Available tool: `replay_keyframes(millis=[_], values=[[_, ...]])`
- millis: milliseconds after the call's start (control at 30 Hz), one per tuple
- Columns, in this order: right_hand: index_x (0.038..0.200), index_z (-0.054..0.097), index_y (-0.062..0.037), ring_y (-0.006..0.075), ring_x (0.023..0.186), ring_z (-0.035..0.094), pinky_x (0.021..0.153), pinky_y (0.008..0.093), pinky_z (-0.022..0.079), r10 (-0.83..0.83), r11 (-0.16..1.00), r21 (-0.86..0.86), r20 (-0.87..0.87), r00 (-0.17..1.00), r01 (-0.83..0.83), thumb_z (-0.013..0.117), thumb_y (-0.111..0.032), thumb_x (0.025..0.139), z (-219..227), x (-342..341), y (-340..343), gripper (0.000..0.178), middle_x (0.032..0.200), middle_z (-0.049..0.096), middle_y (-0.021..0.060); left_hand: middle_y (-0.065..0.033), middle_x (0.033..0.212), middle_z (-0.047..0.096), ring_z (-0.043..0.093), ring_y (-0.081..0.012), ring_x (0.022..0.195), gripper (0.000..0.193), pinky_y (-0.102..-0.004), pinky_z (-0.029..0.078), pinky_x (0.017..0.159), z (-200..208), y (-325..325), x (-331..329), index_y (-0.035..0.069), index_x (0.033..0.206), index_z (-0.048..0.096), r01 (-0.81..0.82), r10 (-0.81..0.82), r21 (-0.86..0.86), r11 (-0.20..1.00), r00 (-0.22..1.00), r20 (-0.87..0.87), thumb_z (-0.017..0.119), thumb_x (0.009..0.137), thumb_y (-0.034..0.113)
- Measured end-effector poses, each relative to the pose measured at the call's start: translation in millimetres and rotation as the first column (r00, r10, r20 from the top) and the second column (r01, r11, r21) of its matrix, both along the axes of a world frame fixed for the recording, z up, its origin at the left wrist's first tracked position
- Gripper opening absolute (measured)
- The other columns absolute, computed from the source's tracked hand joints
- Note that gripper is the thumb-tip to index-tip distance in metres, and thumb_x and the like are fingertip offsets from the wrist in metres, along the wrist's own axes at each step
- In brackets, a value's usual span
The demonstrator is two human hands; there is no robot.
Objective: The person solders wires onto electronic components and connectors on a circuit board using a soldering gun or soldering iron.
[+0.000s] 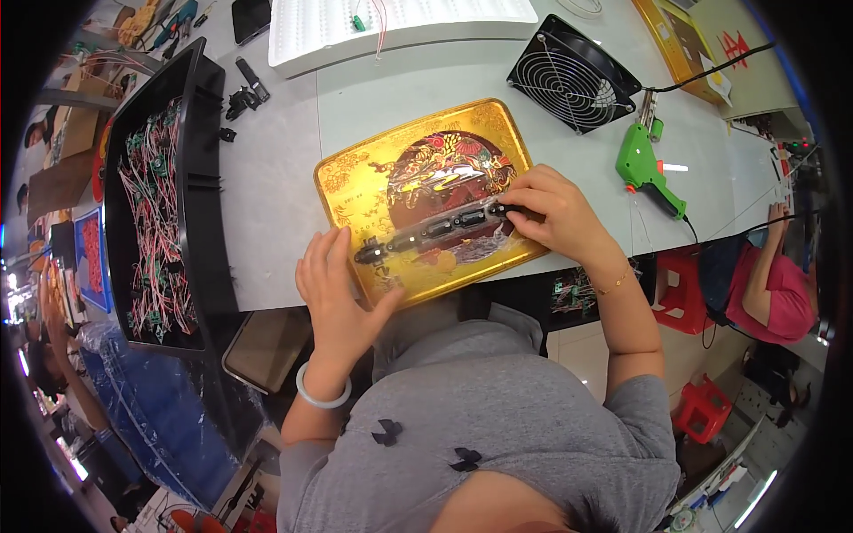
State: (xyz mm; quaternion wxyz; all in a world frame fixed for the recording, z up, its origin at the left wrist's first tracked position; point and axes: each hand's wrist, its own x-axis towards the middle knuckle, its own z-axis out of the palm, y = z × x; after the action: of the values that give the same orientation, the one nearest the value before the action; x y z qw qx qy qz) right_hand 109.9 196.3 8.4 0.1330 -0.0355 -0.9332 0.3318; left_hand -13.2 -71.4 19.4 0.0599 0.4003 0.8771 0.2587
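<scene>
A gold tin lid [355,182] with a dark round picture lies tilted at the table's front edge. Across it runs a row of small black plastic parts [438,228] on a clear strip. My left hand [336,282] rests at the lid's lower left edge, fingers spread, with nothing visible in it. Close to its fingertips is the row's leftmost black part [370,252]. At the right end, my right hand [553,213] has its thumb and fingers pinched on a small black part [499,210], mostly covered by the fingertips.
Left of the lid stands a black bin [200,204] full of wired green circuit boards [160,213]. Beyond the lid are a white foam tray [400,31] and a black fan [573,75]. A green glue gun [641,164] lies to the right. Another person [773,293] sits at far right.
</scene>
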Motion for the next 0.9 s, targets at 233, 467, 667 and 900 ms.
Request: replay_keyframes(millis=[233,467,667,900], values=[[0.08,0.063,-0.0051,0.0224,0.083,0.051,0.075,0.0324,0.041,0.007,0.998,0.055,-0.016,1.0,-0.006,0.066,-0.005,0.063,3.5,-5.5,-2.6,0.017,0.085,0.056,0.0043,-0.0154,0.132,0.034,0.032,-0.0283,0.124,0.097,-0.0534,0.013,0.102,-5.0,-12.7,-4.1,0.004,0.131,0.027,0.02,-0.008,-0.116,0.993,0.994,0.105,0.079,0.054,0.031],[0.094,0.061,-0.0038,0.0253,0.088,0.05,0.079,0.0334,0.04,-0.186,0.98,0.06,-0.088,0.979,0.192,0.063,-0.002,0.066,5.2,-0.2,-15.2,0.028,0.094,0.056,0.0079,-0.0186,0.12,0.047,0.041,-0.0317,0.115,0.068,-0.0438,0.031,0.097,3.4,-0.7,-56.3,0.001,0.122,0.039,-0.009,-0.005,0.081,0.997,0.984,0.179,0.071,0.067,0.026],[0.097,0.059,-0.0019,0.0259,0.085,0.053,0.074,0.0325,0.043,-0.34,0.938,-0.157,-0.229,0.912,0.31,0.06,0.001,0.067,5.9,14.9,-40.1,0.03,0.093,0.057,0.0117,-0.0148,0.119,0.047,0.045,-0.0318,0.108,0.045,-0.0412,0.036,0.09,-23.4,66.1,-206.6,0.005,0.114,0.049,-0.323,0.314,0.067,0.944,0.818,-0.482,0.06,0.074,0.022],[0.095,0.06,-0.0011,0.026,0.078,0.055,0.07,0.0319,0.045,-0.28,0.951,-0.192,-0.197,0.94,0.243,0.06,0.002,0.066,7.8,37.1,-47.9,0.029,0.088,0.058,0.0123,-0.0139,0.121,0.047,0.047,-0.0322,0.108,0.034,-0.0397,0.039,0.089,-59.3,61.3,-230.3,0.007,0.106,0.057,-0.328,0.297,-0.025,0.944,0.883,-0.363,0.06,0.074,0.015]])
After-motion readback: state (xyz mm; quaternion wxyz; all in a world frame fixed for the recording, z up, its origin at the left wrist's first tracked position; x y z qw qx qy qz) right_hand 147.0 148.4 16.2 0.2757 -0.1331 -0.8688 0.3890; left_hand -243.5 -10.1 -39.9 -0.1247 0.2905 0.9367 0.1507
